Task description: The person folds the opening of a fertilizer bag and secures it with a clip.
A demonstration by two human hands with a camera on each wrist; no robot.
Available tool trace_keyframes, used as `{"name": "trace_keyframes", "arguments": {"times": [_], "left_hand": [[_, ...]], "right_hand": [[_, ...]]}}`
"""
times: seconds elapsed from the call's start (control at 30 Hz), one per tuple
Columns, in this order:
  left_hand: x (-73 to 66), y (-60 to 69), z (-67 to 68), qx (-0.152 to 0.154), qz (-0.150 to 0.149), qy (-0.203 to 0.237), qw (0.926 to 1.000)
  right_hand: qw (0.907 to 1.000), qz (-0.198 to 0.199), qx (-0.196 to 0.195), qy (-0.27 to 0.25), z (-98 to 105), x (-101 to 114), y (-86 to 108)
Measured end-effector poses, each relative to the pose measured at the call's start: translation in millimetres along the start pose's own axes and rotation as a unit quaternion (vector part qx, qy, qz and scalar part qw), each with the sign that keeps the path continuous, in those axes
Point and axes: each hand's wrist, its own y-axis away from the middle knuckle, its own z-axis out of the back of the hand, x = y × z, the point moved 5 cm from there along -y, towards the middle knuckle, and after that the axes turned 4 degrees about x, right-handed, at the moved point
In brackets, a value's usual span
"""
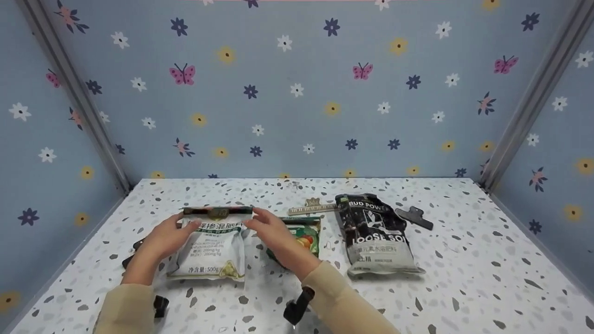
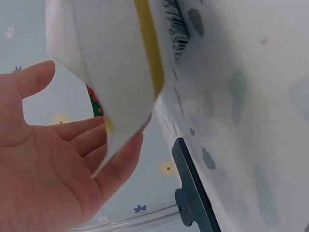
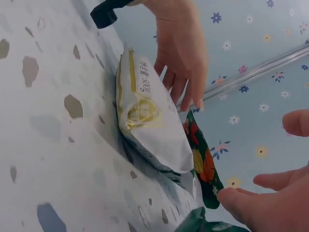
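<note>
Blue flowered walls (image 1: 287,111) backed the speckled counter (image 1: 464,287). White 500g bag (image 1: 211,253) lay on its left half, between both hands. Left hand (image 1: 165,237) sat at its left edge, right hand (image 1: 277,235) at its top right corner; fingers on both were loosely apart, unclamped. Green packet (image 1: 310,232) lay just right, black-and-white bag (image 1: 378,236) beyond.

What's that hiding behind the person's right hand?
A green packet with a red-and-orange picture lies there on the speckled table. The right hand and forearm cover part of it, so I can't see what's printed on the hidden bit.
</note>
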Motion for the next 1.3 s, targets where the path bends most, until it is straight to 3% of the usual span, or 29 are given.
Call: {"name": "trace_keyframes", "arguments": {"times": [0.1, 0.3, 0.4, 0.63, 0.93, 1.13, 1.3], "left_hand": [[2.0, -0.8, 0.4, 0.000, 0.000, 0.004, 1.0000], [3.4, -0.5, -0.2, 0.007, 0.000, 0.035, 0.9994], [3.1, -1.3, -0.2, 0.011, 0.005, 0.057, 0.9983], [4.8, -5.0, -1.8, 0.024, 0.023, 0.119, 0.9923], [20.5, -4.2, 4.5, 0.032, 0.041, 0.189, 0.9805], [27.3, -7.6, -1.0, 0.037, 0.055, 0.222, 0.9728], [26.4, -10.3, -2.5, 0.046, 0.044, 0.255, 0.9648]], "right_hand": [[0.9992, -0.008, -0.017, -0.034, -10.1, -2.2, -3.3], [0.9969, -0.024, -0.073, -0.017, -16.1, -9.1, -9.5], [0.9955, -0.037, -0.083, -0.024, -16.1, -12.9, -12.8], [0.9948, -0.058, -0.072, -0.041, -17.6, -13.8, -20.5], [0.9869, -0.106, -0.032, -0.117, -30.6, -23.9, -30.4], [0.9856, -0.100, -0.026, -0.133, -27.8, -29.3, -32.2], [0.9858, -0.089, -0.024, -0.140, -23.4, -29.2, -33.3]]}}
